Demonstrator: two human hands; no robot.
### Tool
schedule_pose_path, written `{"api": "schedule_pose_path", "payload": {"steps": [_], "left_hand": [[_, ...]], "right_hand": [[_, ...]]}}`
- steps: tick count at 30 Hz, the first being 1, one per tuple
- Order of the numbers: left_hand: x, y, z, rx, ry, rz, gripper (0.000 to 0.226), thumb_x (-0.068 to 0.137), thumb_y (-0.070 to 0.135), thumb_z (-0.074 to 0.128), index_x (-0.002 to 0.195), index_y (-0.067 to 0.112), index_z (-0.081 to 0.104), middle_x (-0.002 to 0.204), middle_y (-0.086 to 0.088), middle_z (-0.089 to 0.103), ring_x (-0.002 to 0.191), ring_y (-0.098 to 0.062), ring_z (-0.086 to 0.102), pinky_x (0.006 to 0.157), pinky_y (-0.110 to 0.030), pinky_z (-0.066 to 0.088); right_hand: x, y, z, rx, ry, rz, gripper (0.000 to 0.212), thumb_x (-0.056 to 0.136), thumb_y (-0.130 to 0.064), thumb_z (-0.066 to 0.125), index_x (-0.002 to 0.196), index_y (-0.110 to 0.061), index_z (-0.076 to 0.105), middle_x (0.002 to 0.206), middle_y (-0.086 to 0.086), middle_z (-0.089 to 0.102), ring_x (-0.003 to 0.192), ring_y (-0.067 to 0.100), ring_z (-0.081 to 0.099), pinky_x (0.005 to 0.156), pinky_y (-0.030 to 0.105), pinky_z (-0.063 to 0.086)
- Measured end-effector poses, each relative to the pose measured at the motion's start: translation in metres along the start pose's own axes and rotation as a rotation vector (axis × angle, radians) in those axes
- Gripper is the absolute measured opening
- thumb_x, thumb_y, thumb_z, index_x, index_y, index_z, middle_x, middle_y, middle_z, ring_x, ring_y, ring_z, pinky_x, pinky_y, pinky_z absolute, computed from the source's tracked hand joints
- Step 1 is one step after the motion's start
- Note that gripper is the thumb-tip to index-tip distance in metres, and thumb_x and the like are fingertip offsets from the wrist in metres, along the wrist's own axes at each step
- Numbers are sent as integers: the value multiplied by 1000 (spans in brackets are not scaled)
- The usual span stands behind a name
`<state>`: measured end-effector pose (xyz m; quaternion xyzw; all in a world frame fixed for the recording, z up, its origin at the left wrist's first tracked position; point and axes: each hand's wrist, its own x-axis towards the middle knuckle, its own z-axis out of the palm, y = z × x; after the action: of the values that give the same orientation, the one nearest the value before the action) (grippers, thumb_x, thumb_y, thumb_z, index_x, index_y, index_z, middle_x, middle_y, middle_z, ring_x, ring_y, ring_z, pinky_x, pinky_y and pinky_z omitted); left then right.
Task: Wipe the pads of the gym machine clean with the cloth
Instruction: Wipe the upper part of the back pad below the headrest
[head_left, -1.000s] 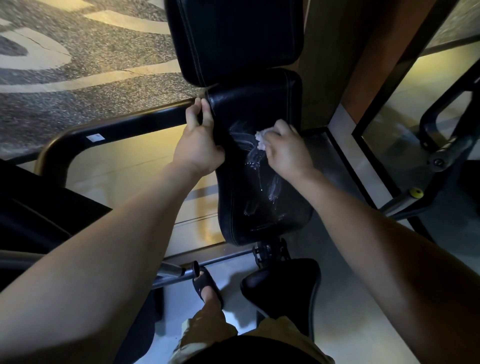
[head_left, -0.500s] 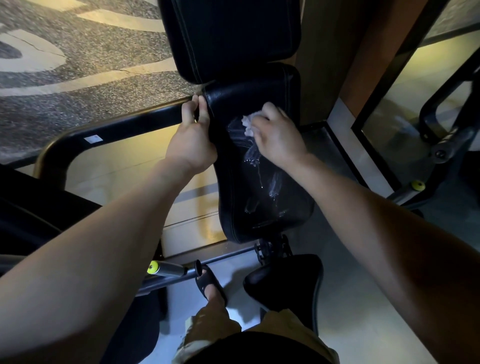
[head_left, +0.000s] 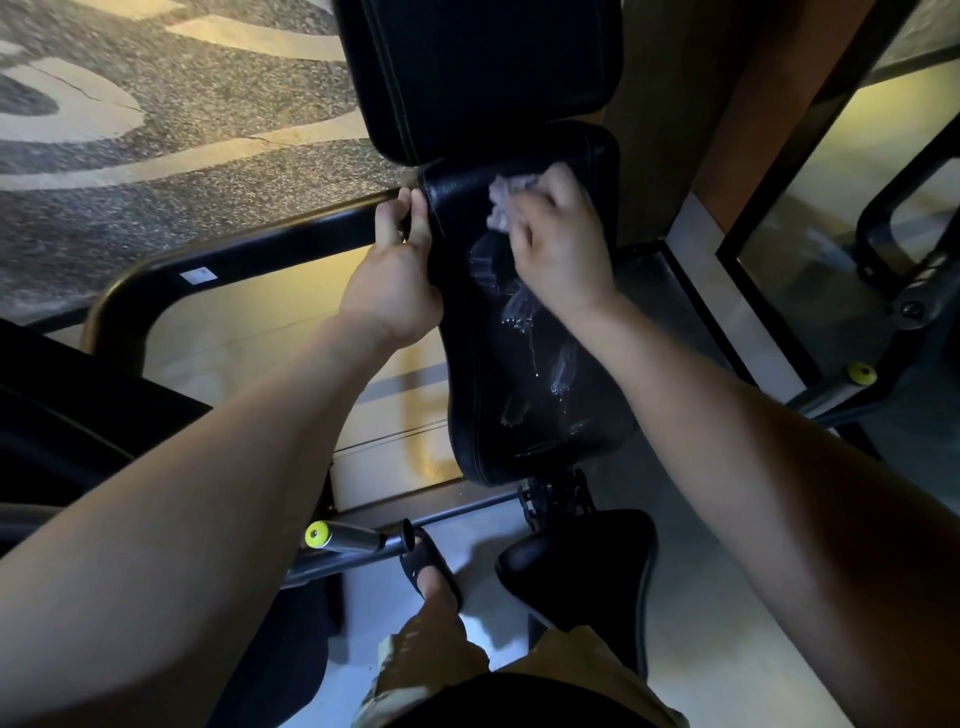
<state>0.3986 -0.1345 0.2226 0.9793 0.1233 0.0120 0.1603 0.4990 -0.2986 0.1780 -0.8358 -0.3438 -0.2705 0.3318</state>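
A long black back pad of the gym machine stands in front of me, with wet streaks down its middle. Above it sits a second black pad. My right hand holds a crumpled white cloth against the upper part of the long pad. My left hand grips the pad's left edge near its top, fingers curled round the seam. Below, a small black seat pad is partly hidden by my legs.
A black curved frame tube runs left from the pad. A bar with a yellow end cap lies low at left; another yellow knob is at right. My sandalled foot stands on the pale floor.
My right hand has slid the cloth up the long pad, from its middle to near its top edge. My left hand keeps its grip on the left edge.
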Motion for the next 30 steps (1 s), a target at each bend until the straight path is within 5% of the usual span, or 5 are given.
{"api": "schedule_pose_path", "payload": {"steps": [4, 10, 15, 22, 30], "left_hand": [[-2, -1, -1, 7, -14, -8, 91, 89, 12, 55, 160, 11, -2, 164, -6, -5, 141, -28, 40, 104, -31, 41], [-5, -1, -5, 5, -25, -19, 91, 88, 9, 53, 160, 13, -2, 164, -6, -4, 132, -32, 49, 93, -31, 44], [-6, 1, -7, -16, -32, -27, 92, 85, 5, 51, 161, 13, 0, 164, -5, -5, 131, -32, 51, 95, -31, 44], [-5, -5, -11, -25, -49, 18, 92, 84, 5, 52, 161, 14, 3, 164, -4, -1, 140, -29, 41, 103, -38, 47], [-4, -9, -9, -68, -38, 29, 94, 80, 1, 50, 161, 15, 4, 164, -3, 0, 141, -26, 40, 105, -34, 45]], "right_hand": [[-16, -5, 18, 10, -8, -31, 30, 103, -20, 44, 102, -3, 69, 104, 13, 59, 98, 30, 61, 85, 41, 55], [-40, -8, 15, -33, -272, -96, 8, 91, -3, 58, 84, 0, 61, 97, 15, 54, 86, 34, 55, 60, 39, 52], [-1, -14, 11, -9, -21, 8, 19, 97, -13, 52, 100, -6, 70, 100, 14, 57, 89, 32, 59, 74, 36, 52], [-45, -17, 20, -16, -297, -87, 15, 89, -2, 56, 74, 0, 57, 89, 15, 53, 78, 34, 54, 56, 38, 47], [-14, -28, 25, 9, -88, -21, 13, 94, -8, 54, 90, -3, 65, 99, 16, 57, 89, 34, 59, 73, 43, 54]]}}
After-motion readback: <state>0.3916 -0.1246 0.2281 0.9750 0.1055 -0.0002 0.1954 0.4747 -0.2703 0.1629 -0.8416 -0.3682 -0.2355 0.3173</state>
